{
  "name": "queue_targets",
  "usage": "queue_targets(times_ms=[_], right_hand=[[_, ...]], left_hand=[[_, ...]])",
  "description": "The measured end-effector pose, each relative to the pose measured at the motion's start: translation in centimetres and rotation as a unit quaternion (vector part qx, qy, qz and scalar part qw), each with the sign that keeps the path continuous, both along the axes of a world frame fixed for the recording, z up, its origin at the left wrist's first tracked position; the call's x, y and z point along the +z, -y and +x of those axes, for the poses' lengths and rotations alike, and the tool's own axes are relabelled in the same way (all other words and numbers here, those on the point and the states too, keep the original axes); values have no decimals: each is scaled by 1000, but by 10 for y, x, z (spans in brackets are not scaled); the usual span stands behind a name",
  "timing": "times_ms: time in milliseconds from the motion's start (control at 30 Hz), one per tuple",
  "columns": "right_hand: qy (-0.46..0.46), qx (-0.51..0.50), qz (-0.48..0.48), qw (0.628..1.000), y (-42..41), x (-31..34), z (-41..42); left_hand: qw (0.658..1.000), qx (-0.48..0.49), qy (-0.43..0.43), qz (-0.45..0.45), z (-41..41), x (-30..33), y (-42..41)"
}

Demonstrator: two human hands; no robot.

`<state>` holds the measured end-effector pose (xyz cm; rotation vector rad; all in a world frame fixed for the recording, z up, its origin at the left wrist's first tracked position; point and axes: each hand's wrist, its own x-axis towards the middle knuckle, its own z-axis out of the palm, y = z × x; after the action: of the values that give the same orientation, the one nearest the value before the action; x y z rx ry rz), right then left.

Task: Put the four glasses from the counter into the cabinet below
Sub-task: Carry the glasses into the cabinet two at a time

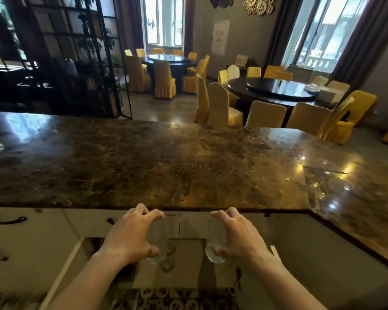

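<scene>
Two clear drinking glasses are showing in the hands, one each. The left hand (130,236) is wrapping its fingers and thumb around the left glass (157,240), and the right hand (238,237) is gripping the right glass (214,240) the same way; both glasses are hanging below the front edge of the brown marble counter (143,162), in front of the open cabinet (184,262) underneath. Inside that opening, on the pale shelf, two more glasses (168,257) are faintly showing between the hands, blurred, so their exact pose is hard to tell. That is making four glasses counted in all. The white cabinet door (63,271) is swinging out to the left of the opening.

On the white cabinet fronts to the left, dark handles (7,219) are showing; three are visible, one partly hidden by the left wrist.

Beyond the counter, two round dark dining tables (276,89) are standing among many chairs in yellow covers (266,114). A white notice (220,38) with red marks is hanging on the far wall, too blurred for reading. Gold gear-shaped ornaments (258,5) are hanging above it to the right.
</scene>
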<state>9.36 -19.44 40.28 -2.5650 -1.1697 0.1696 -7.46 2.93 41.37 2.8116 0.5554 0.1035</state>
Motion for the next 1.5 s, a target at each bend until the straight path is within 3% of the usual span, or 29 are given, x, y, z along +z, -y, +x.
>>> queue_targets(times_ms=[200,400,633,733,933,1233,1500], right_hand=[[-56,12,-9,998,18,-89,0],[-126,-5,-71,990,32,-228,-3],[-149,-68,-95,982,12,-388,4],[-150,-77,-62,984,-10,-455,12],[-150,-130,-45,979,-61,-584,47],[-97,-94,-3,991,-138,-733,145],[-15,0,-8,1000,-207,-805,228]], left_hand=[[997,46,-48,-35,-4,-100,30],[984,86,-112,-107,-9,-244,60],[974,136,-119,-136,9,-406,63],[978,128,-73,-149,17,-477,52],[975,112,-85,-172,52,-610,10],[995,27,-23,-96,138,-754,-46],[999,-45,-5,-7,211,-829,-86]])
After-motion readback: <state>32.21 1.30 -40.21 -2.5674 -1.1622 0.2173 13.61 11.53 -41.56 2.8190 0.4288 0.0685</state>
